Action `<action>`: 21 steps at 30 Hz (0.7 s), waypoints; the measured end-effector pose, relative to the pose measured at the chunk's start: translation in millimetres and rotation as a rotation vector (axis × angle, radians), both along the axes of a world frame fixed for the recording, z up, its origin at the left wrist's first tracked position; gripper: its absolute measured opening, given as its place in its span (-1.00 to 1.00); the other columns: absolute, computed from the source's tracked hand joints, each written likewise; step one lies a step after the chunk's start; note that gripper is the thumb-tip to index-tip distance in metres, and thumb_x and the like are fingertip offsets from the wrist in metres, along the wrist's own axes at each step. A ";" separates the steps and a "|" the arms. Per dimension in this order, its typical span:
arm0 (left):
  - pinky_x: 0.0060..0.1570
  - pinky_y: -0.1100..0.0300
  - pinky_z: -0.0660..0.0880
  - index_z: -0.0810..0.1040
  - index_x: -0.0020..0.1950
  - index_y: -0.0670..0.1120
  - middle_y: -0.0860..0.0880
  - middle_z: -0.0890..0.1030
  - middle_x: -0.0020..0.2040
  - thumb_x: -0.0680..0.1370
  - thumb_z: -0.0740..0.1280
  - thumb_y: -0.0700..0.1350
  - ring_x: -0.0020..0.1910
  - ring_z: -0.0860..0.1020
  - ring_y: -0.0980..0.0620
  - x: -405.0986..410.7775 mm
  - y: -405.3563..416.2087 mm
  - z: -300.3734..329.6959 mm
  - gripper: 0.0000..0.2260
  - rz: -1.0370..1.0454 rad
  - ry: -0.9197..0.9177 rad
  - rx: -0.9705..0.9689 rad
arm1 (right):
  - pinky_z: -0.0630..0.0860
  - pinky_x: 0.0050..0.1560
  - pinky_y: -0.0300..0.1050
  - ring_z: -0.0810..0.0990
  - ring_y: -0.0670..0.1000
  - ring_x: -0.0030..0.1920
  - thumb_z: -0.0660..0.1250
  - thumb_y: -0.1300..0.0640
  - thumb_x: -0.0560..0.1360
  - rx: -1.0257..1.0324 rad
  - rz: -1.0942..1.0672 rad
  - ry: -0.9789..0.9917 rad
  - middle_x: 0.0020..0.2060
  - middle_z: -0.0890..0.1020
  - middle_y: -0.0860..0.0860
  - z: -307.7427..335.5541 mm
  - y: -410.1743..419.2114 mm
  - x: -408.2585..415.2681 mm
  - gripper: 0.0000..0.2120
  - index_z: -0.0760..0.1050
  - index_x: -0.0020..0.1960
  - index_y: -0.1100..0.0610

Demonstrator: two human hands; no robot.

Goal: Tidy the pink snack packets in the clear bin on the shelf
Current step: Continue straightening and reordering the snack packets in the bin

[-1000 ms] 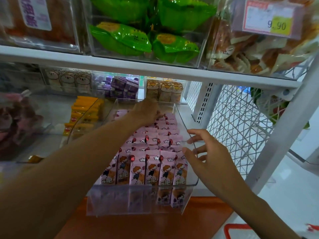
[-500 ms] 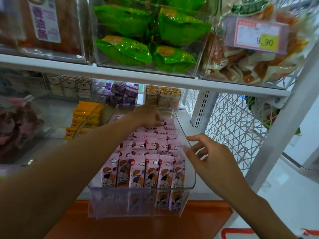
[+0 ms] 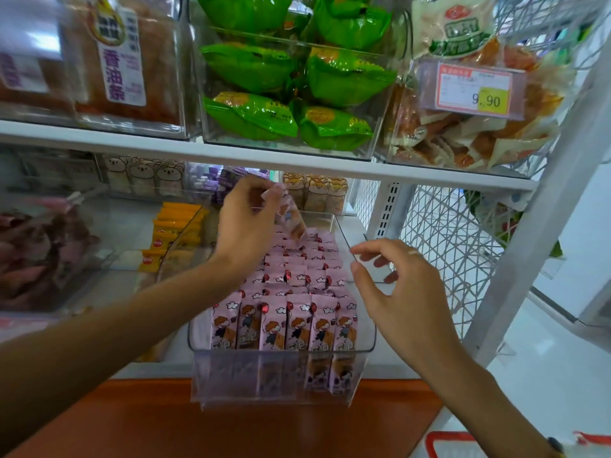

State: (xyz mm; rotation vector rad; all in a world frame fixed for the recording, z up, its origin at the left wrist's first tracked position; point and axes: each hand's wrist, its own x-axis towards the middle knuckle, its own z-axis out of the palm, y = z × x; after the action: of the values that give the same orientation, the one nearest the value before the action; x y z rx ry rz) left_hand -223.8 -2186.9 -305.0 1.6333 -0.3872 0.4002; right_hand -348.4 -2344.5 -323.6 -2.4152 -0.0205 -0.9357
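Note:
A clear bin (image 3: pixel 362 348) juts out from the lower shelf, filled with rows of upright pink snack packets (image 3: pixel 297 319). My left hand (image 3: pixel 244 226) is raised over the back of the bin and pinches one pink packet (image 3: pixel 291 216), which hangs tilted above the rows. My right hand (image 3: pixel 403 292) hovers by the bin's right wall with fingers loosely curled. It holds nothing, and whether its fingertips touch the rim is unclear.
Yellow packets (image 3: pixel 172 229) fill the bin to the left. Green packets (image 3: pixel 297 94) sit in a clear box on the shelf above, whose white edge (image 3: pixel 264 160) runs just over my left hand. A white wire mesh panel (image 3: pixel 446 246) closes the right side.
My left hand has lifted from the back rows, bringing one pink packet up with it. My right hand stays beside the bin's right wall.

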 end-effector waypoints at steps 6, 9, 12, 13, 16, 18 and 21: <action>-0.21 0.39 0.55 0.56 -0.01 -0.02 0.09 0.67 -0.15 0.52 0.30 -0.02 -0.13 0.65 0.19 -70.8 27.9 -5.9 -0.88 -0.235 0.061 -0.175 | 0.24 0.18 -0.41 0.26 -0.32 0.25 0.10 -0.33 0.50 0.119 0.319 0.211 0.30 0.30 -0.25 -5.7 43.8 -2.6 -0.44 0.14 0.44 -0.20; -0.23 0.42 0.53 0.58 -0.01 0.02 0.13 0.68 -0.12 0.53 0.29 -0.06 -0.11 0.65 0.21 -80.0 33.4 -11.5 -0.90 -0.282 0.065 -0.192 | 0.50 0.02 -0.40 0.51 -0.29 0.10 0.17 -0.17 0.54 0.270 0.459 0.289 0.13 0.47 -0.27 -6.9 56.5 -1.0 -0.66 0.23 0.30 -0.29; -0.11 0.40 0.54 0.54 0.10 0.06 0.22 0.63 0.01 0.57 0.27 -0.08 0.03 0.60 0.25 -78.9 40.4 -17.5 -0.86 -0.276 0.036 -0.149 | 0.54 -0.06 -0.33 0.62 -0.20 -0.03 0.26 0.05 0.56 0.701 0.476 0.362 0.03 0.61 -0.15 -5.2 57.6 7.5 -0.75 0.40 0.22 -0.12; -0.09 0.40 0.54 0.53 0.11 0.08 0.25 0.61 0.03 0.57 0.27 -0.09 0.05 0.58 0.27 -78.4 42.0 -19.1 -0.85 -0.268 0.023 -0.114 | 0.54 -0.02 -0.21 0.64 -0.10 -0.06 0.27 0.10 0.55 0.885 0.493 0.406 -0.03 0.66 -0.09 -5.0 56.1 10.8 -0.77 0.45 0.21 0.00; -0.16 0.48 0.49 0.51 0.05 0.12 0.28 0.58 -0.01 0.53 0.34 -0.18 0.01 0.56 0.32 -82.4 41.8 -22.9 -0.79 -0.271 -0.016 0.033 | 0.54 -0.19 -0.22 0.64 -0.04 -0.18 0.25 0.18 0.55 1.226 0.620 0.440 -0.19 0.67 -0.02 -1.6 54.9 13.0 -0.79 0.48 0.17 0.19; -0.16 0.46 0.49 0.49 0.06 0.10 0.20 0.57 -0.01 0.45 0.41 -0.19 -0.01 0.55 0.26 -87.5 39.2 -25.5 -0.73 -0.283 -0.036 0.126 | 0.55 -0.26 -0.25 0.66 -0.05 -0.18 0.24 0.17 0.56 1.278 0.656 0.421 -0.15 0.68 0.04 -0.1 57.2 12.0 -0.74 0.47 0.22 0.22; -0.14 0.36 0.54 0.46 0.08 0.09 0.12 0.54 0.03 0.38 0.50 -0.18 -0.04 0.56 0.20 -92.5 36.6 -28.9 -0.63 -0.248 -0.088 0.206 | 0.57 -0.23 -0.20 0.67 -0.02 -0.13 0.27 0.12 0.54 1.211 0.625 0.389 -0.06 0.68 0.06 -1.8 60.8 13.0 -0.68 0.46 0.27 0.18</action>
State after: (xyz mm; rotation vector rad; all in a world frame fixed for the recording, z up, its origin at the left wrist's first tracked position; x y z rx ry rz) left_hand -316.3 -2150.3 -333.9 1.7445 -0.7085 0.2504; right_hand -335.4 -2283.7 -325.4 -1.2620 -0.0458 -0.0640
